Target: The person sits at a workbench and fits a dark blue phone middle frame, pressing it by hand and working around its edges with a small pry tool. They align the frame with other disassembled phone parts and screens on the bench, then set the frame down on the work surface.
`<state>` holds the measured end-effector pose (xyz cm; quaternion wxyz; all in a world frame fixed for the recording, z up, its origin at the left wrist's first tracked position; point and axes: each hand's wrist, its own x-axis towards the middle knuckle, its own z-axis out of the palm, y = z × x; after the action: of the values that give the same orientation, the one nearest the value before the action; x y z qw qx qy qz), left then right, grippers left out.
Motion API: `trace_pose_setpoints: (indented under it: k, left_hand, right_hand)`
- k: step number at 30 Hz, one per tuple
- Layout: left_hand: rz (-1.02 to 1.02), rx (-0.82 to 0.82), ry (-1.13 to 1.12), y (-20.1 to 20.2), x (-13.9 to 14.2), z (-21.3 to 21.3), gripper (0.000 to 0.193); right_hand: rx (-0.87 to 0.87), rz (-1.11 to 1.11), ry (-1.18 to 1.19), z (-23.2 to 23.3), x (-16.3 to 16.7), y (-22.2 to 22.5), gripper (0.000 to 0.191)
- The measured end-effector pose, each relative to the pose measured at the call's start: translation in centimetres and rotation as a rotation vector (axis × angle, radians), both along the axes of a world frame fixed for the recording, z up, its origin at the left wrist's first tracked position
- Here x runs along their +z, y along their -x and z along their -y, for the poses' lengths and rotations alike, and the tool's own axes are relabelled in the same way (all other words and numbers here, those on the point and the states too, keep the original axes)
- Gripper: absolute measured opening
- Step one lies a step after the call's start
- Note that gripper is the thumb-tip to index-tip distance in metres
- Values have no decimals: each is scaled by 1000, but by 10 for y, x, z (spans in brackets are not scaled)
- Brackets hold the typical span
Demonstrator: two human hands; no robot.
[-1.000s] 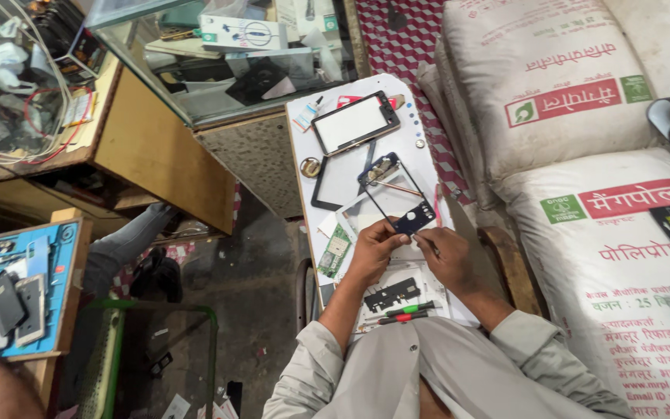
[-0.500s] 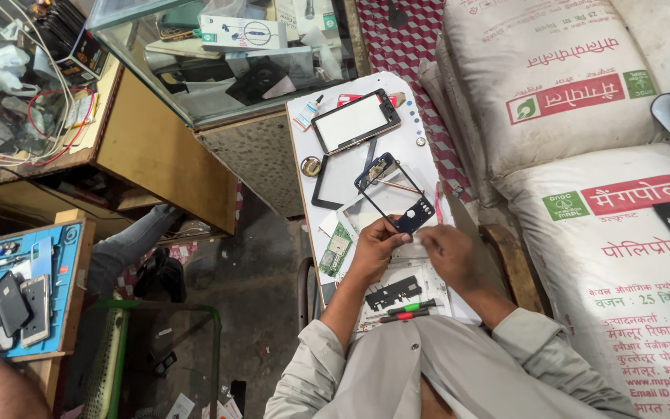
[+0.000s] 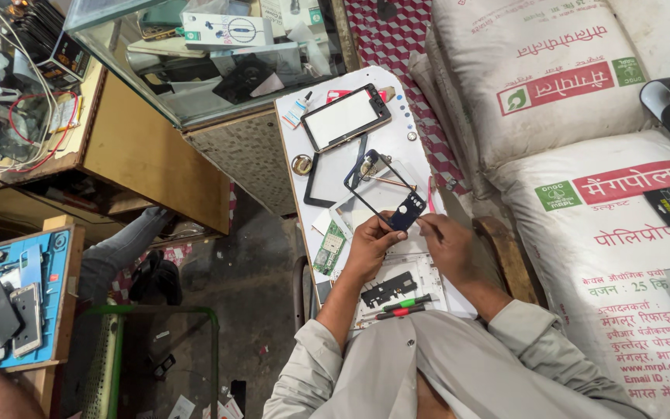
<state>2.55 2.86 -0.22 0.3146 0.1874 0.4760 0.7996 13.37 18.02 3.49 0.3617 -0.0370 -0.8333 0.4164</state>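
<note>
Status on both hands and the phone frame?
Left hand and right hand both grip the black phone frame, raised above white worktable. Nothing in the way.

Green board (image 3: 329, 248) part-hidden by left hand (image 3: 370, 247).

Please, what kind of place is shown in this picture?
Probably a small phone repair stall. Both hands hold a black phone frame over a white worktable strewn with a phone screen, a circuit board and screwdrivers. A glass counter stands beside it.
</note>
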Motion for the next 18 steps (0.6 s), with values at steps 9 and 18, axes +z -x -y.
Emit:
trace_pose_setpoints:
  k: [9,18]
  left_hand:
    - [-10,4,-45,1,-2,-1,17]
    - [49,-1,-38,1,0,0,21]
  right_hand:
    - [20,-74,-71,1,6,2,8]
    - [14,-97,-92,1,10,1,12]
